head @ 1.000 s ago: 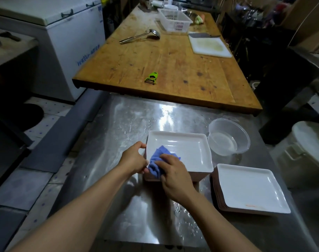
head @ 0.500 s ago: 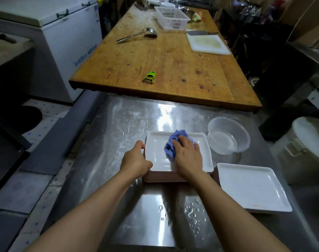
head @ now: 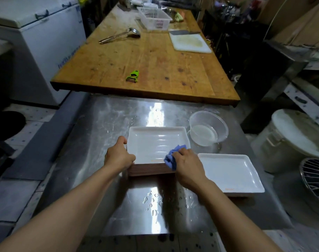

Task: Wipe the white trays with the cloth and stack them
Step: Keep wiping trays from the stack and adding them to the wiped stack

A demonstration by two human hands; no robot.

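Note:
A stack of white square trays (head: 151, 142) with brown undersides sits on the wet steel table (head: 104, 135) in front of me. My left hand (head: 118, 156) grips the stack's near left corner. My right hand (head: 188, 165) holds a crumpled blue cloth (head: 172, 157) pressed on the top tray's near right corner. A second white tray (head: 229, 170) lies flat to the right, on top of at least one more.
A clear bowl of water (head: 207, 130) stands behind the right tray. Beyond is a wooden table (head: 155, 60) with a green peeler (head: 133, 75), ladle (head: 120, 35), cutting board (head: 189, 42) and basket (head: 154, 18). A white bucket (head: 293, 140) and wire rack (head: 317, 180) are at right.
My right hand has swept the cloth from the tray's near left, across its middle, to the near right corner. My left hand stays on the stack's left corner.

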